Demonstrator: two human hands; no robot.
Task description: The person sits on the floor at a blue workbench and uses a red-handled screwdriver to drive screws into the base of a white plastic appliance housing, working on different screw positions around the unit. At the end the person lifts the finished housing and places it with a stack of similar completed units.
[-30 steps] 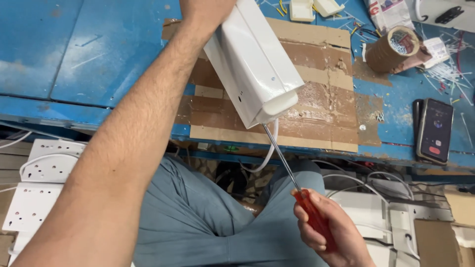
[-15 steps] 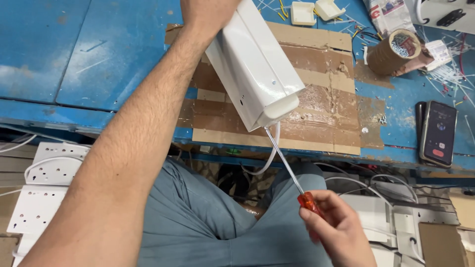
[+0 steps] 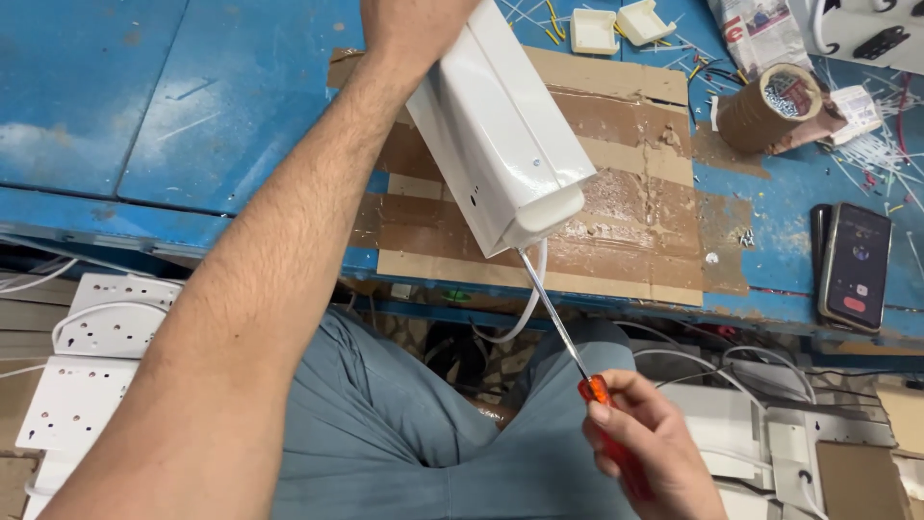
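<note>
The right hand [image 3: 645, 453] has its fingers [image 3: 616, 404] wrapped tight around the red plastic handle of a long steel-shafted screwdriver [image 3: 553, 313], whose tip meets the near end of a long white plastic casing [image 3: 500, 135]. That casing tilts over the near edge of the blue tabletop [image 3: 144, 116], above a taped cardboard sheet [image 3: 635, 221]. The left hand [image 3: 414, 24] grips its far end; those fingers are cut off at the top edge. A brown tape roll [image 3: 765, 106] holds small screws.
</note>
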